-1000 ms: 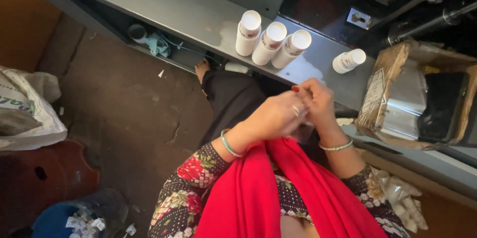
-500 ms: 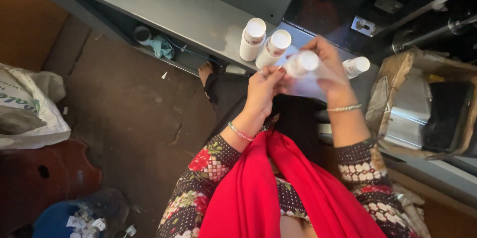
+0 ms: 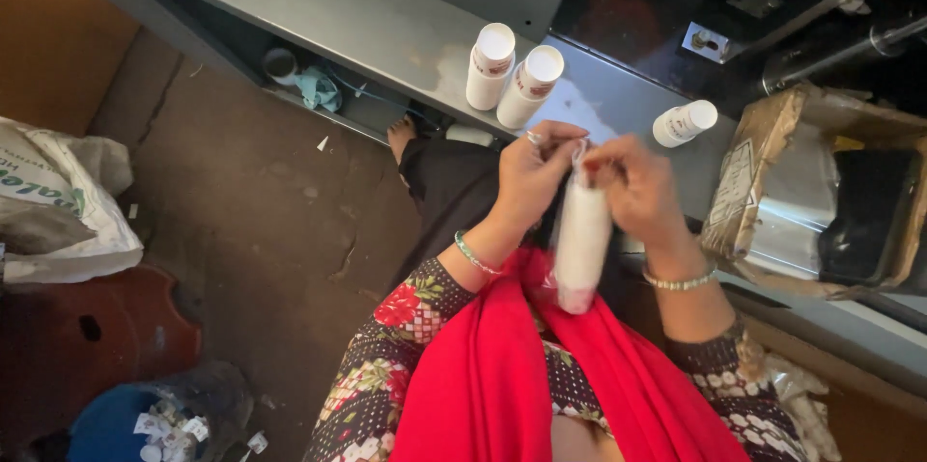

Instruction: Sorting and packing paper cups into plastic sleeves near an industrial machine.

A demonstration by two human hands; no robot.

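Bottle handling: the white cylindrical plastic bottle in a clear thin film sleeve (image 3: 582, 240) hangs upright above the lap, off the grey metal counter (image 3: 367, 28). It looks light and rigid; the film looks slippery and easily torn. The left hand (image 3: 534, 175) and right hand (image 3: 632, 187) both pinch the film top. A firmer grip point would be the bottle body. Half a second earlier the bottle sat higher, near the counter's front edge beside two white capped bottles (image 3: 512, 81).

Floral patterned sleeves, a red scarf (image 3: 502, 375) down the front, and a bangle at each wrist.
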